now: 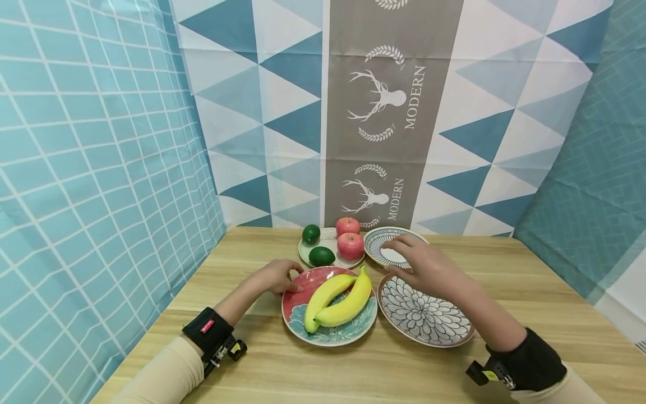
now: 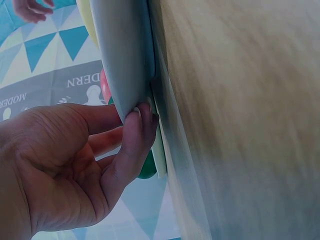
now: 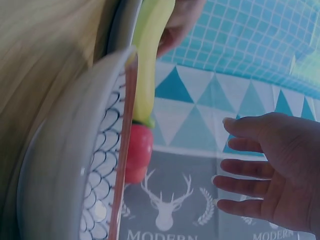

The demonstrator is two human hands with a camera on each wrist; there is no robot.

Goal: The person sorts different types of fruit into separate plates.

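Note:
Two yellow bananas [image 1: 348, 308] lie side by side on a red-and-teal plate [image 1: 360, 325] in the middle of the table. At that plate's left edge, my left hand [image 1: 276, 276] pinches the rim between thumb and fingers. The left wrist view shows the fingertips [image 2: 145, 117] curled under the pale underside of the plate [image 2: 125, 55]. Over the flower-patterned plate [image 1: 426, 314] hovers my right hand [image 1: 421, 266], holding nothing. Its fingers are spread and apart from the plate in the right wrist view, where the flower-patterned plate's rim [image 3: 131, 90] stands left of the hand.
Behind the banana plate, a pale plate [image 1: 327, 233] bears two red apples [image 1: 350, 247] and two dark green fruits [image 1: 321, 256]. A blue-and-white patterned plate [image 1: 375, 247] stands beside it, partly behind my right hand. Patterned sheets [image 1: 282, 112] enclose the wooden table [image 1: 262, 365] at back and sides.

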